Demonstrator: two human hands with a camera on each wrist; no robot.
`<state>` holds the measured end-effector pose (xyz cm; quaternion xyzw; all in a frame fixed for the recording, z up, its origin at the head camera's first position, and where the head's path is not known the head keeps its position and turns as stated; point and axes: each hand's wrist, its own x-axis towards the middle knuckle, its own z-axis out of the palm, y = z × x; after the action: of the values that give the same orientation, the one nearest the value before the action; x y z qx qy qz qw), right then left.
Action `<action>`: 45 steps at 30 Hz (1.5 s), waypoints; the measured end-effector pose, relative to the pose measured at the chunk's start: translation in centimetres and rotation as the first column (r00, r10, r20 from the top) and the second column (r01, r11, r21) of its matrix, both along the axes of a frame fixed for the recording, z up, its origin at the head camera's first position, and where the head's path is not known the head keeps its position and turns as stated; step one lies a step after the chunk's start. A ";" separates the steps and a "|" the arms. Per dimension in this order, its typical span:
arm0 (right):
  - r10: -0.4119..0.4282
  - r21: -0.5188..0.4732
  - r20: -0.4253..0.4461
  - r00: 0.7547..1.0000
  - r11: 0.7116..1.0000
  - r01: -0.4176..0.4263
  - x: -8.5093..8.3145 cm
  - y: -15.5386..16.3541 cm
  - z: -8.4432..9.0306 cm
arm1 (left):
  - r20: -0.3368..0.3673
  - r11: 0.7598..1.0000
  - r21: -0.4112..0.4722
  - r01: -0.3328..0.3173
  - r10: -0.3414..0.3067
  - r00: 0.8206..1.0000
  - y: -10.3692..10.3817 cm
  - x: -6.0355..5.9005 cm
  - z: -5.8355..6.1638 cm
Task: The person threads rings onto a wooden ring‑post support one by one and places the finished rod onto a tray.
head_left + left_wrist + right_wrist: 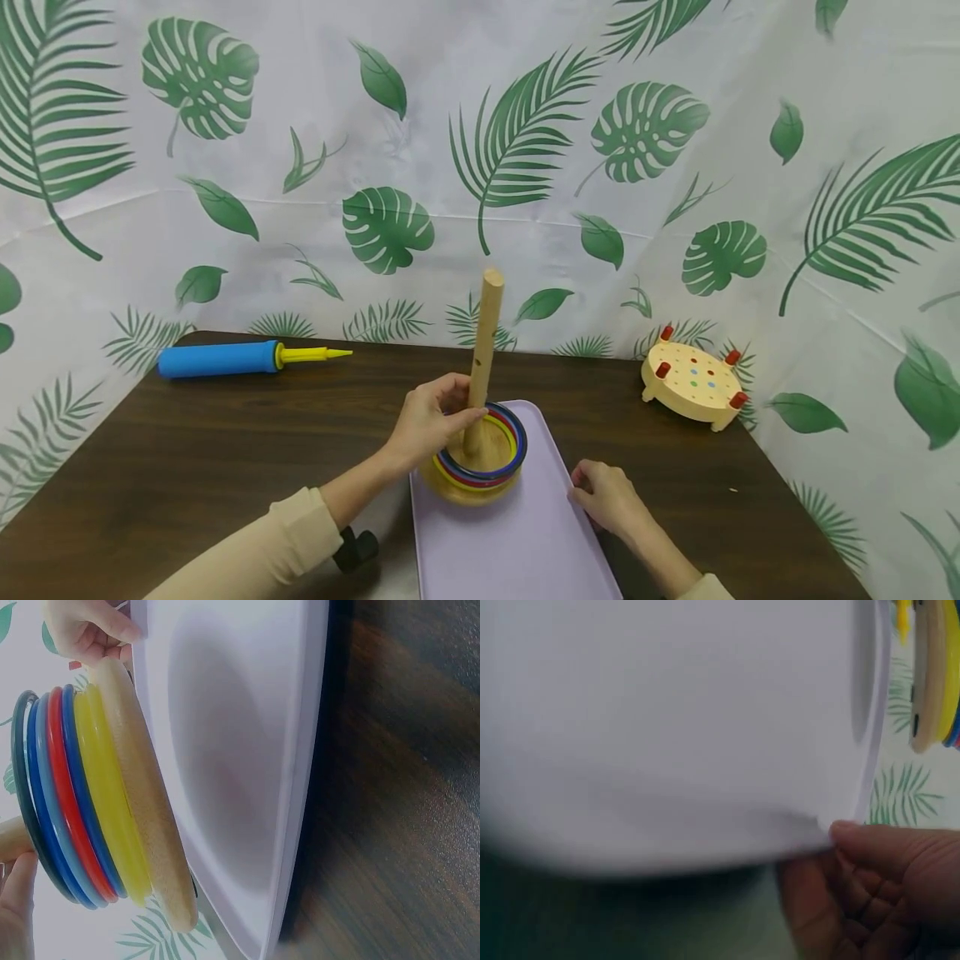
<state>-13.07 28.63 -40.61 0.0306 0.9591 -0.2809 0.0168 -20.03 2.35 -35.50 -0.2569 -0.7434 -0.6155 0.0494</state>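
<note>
My left hand [432, 421] grips the upright peg [486, 346] of a wooden ring-toss stand, thumb and fingers round it just above the rings. Several coloured rings [79, 795], dark green, blue, red and yellow, are stacked round the peg on the round wooden base [154, 802]. The stand leans slightly, over the far half of a pale purple tray [517, 542]; the left wrist view shows the base tipped over the tray with a shadow on it. My right hand [609, 496] pinches the tray's right edge, thumb on top and fingers beneath in the right wrist view.
A blue and yellow hand pump [225, 359] lies at the back left of the dark wooden table [300, 425]. At the back right stands a round pegboard toy [693, 379] with red-tipped pegs. A leaf-print cloth hangs behind the table.
</note>
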 end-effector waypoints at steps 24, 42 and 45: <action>0.019 -0.118 0.015 1.000 0.993 -0.018 0.0 -1.8 -0.4 | 0.046 0.999 -0.040 -0.013 0.015 0.999 0.3 0.2 -0.5; 0.012 -0.147 -0.044 0.999 0.989 -0.019 -0.8 -3.1 -0.9 | 0.058 1.000 -0.006 0.030 -0.030 0.998 0.2 -0.1 -1.6; 0.010 -0.155 -0.039 0.999 0.988 -0.016 -0.8 -3.1 -1.0 | 0.051 0.999 -0.008 0.033 -0.032 0.998 0.2 -0.1 -1.7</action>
<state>-13.87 25.55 -41.57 0.0177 0.9346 -0.3551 0.0025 -20.09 2.55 -37.22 -0.2535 -0.7430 -0.6191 0.0194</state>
